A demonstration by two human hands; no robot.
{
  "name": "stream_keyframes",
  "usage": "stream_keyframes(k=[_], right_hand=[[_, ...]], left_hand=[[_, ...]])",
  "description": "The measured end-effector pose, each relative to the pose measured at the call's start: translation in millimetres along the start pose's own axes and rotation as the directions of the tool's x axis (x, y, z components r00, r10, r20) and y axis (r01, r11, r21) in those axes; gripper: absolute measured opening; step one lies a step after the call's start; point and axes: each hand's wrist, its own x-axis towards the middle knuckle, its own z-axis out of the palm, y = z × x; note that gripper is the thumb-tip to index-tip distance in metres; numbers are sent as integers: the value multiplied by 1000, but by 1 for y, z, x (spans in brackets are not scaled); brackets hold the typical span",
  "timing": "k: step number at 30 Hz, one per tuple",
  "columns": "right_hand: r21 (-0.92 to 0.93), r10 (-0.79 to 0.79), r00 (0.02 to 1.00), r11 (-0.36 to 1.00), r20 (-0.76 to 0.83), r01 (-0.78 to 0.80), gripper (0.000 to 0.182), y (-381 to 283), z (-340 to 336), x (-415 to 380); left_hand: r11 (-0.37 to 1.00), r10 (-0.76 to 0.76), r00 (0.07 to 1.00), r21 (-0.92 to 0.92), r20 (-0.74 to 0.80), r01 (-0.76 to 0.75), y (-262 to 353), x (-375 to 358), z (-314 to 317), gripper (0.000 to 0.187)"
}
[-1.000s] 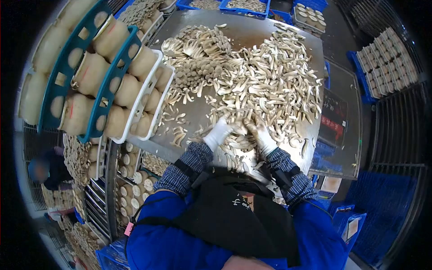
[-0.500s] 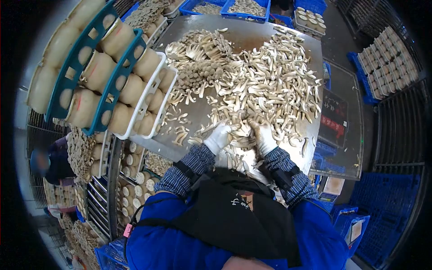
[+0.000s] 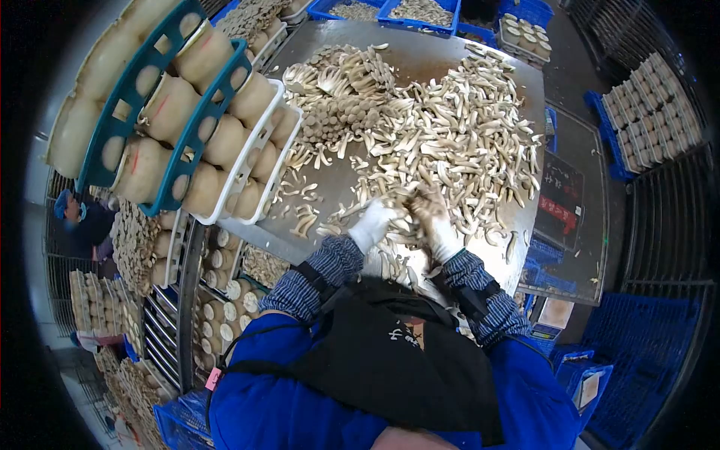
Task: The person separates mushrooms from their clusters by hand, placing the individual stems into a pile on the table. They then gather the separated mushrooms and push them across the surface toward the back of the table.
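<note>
Hundreds of loose mushroom stems (image 3: 457, 135) cover the steel bench (image 3: 420, 56), their long axes pointing every way. Stacked racks of cultivation bottles (image 3: 187, 127) stand left, within reach. At the near edge, the gloved left hand (image 3: 373, 223) and right hand (image 3: 435, 221) press together, curled over some stems, seemingly gathering them.

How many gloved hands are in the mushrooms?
2. The left hand and the right hand sit side by side at the near edge of the mushroom pile on the metal table. No other hands show there.
</note>
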Motion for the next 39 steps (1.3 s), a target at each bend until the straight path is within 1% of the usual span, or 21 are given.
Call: stream_keyframes(k=[1,3,5,6,7,8,9,11,12,13,16,18,23,25,26,27,28,31,34,35,39], right_hand=[[628,239,957,722,167,-290,24,-19,8,-3],[499,198,974,837,110,-226,26,-34,5,-4],[722,307,948,636,87,-273,25,-31,-1,-2],[657,341,940,704,20,-269,19,37,14,4],[-90,113,994,990,2,-112,24,11,-5,-2],[429,305,951,867,-58,-252,24,19,0,4],[830,487,873,492,-12,-263,23,33,9,14],[189,65,967,982,-245,-18,23,97,18,21],[450,292,943,872,-163,-193,26,101,10,23],[-20,83,960,996,-267,-92,21,104,4,23],[125,167,907,984,-388,-127,21,36,-20,22],[465,594,766,766,-247,-444,28,30,-29,27],[675,425,863,724,-274,-142,31,36,-39,36],[-76,246,926,958,-286,-278,35,45,-50,34],[93,378,871,925,-313,-368,55,11,-50,31],[252,396,865,911,-308,-327,73,-6,-41,25],[60,312,874,948,-371,-313,73,-5,-31,24],[-246,97,895,944,-435,-222,60,11,3,29],[-140,5,952,989,-305,-50,55,-21,13,50],[-315,-196,928,945,-317,92,52,4,21,60],[-422,-149,980,903,-131,81,52,26,8,138]], left_hand=[[1000,20,999,21,37,-21,-8,4,-1,49],[979,21,1000,204,15,-23,25,-26,48,65],[979,-168,986,123,19,165,38,-39,59,73],[977,-110,990,191,85,92,22,-29,37,72],[977,-116,990,188,83,99,21,-28,32,72],[977,-72,997,200,-12,73,22,-24,29,69],[976,-24,994,215,-107,46,23,-21,25,66],[992,25,992,123,-126,-10,12,-11,0,55],[985,83,986,162,-145,-59,14,-11,-7,49],[974,140,977,202,-161,-106,15,-12,-10,42],[964,126,943,262,-309,-43,13,-9,-27,28],[957,59,871,277,-488,90,12,-5,-28,32],[919,114,826,374,-552,124,16,-8,-73,48],[685,379,832,727,-406,42,5,6,-113,47],[689,375,833,724,-407,44,11,4,-108,47],[438,408,851,889,-331,136,23,-3,-98,50],[146,416,874,967,-252,210,30,-7,-94,58],[-115,318,922,956,-223,271,15,15,-95,75],[23,369,897,967,-242,252,7,41,-89,70],[81,407,889,978,-210,194,3,47,-91,67],[299,407,877,944,-255,136,26,38,-86,44]])
